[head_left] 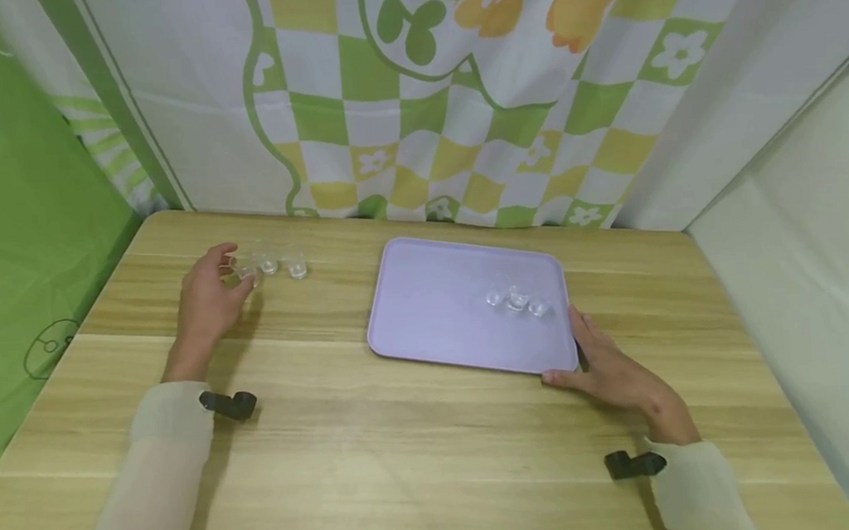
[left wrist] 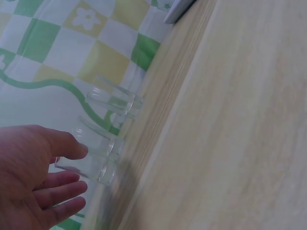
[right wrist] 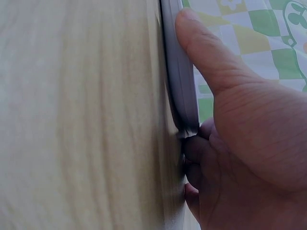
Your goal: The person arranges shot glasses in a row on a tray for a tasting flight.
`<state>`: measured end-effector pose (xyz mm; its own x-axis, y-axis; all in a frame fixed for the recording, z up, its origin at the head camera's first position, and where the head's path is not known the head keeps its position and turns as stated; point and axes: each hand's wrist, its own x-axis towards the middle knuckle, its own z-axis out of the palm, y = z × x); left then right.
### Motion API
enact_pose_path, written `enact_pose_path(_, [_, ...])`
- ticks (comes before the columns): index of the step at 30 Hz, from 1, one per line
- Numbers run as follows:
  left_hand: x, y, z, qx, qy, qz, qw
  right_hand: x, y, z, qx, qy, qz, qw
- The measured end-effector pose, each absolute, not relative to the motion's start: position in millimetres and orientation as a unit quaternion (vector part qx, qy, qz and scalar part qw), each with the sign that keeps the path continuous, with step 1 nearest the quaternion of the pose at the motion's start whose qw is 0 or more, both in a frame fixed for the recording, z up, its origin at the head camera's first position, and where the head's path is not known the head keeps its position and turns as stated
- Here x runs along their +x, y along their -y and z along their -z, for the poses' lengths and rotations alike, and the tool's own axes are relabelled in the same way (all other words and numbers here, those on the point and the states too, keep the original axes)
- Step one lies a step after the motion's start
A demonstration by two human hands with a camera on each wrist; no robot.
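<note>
At the table's far left, my left hand [head_left: 210, 294] has its thumb and index finger around a small clear glass [left wrist: 88, 167]. Its thumb touches the glass near the rim, while the other fingers extend loosely. Close beside it stand two more small clear glasses [head_left: 297, 265], upright on the table. My right hand [head_left: 616, 370] holds the near right corner of a light purple tray [head_left: 434, 297], thumb along the front edge and fingers at the right side. Three small clear glasses [head_left: 517, 300] are grouped on the tray's right half.
The wooden table [head_left: 381, 468] runs up to a checked, flowered curtain [head_left: 459, 129] at the back. A green cloth [head_left: 8, 206] hangs at the left, and a white wall [head_left: 809, 210] borders the right side. Dark wrist cameras [head_left: 233, 405] sit at both sleeves.
</note>
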<state>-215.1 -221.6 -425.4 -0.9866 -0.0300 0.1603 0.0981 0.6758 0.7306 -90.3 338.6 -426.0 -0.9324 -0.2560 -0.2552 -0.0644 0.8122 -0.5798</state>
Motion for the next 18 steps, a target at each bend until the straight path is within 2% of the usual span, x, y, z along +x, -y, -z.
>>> enact_pose_path(18, [-212.3,221.1,428.9,-0.003,0.907,0.413,0.083,-90.8,-339.1,427.0,-0.091,-0.939,0.292,0.155])
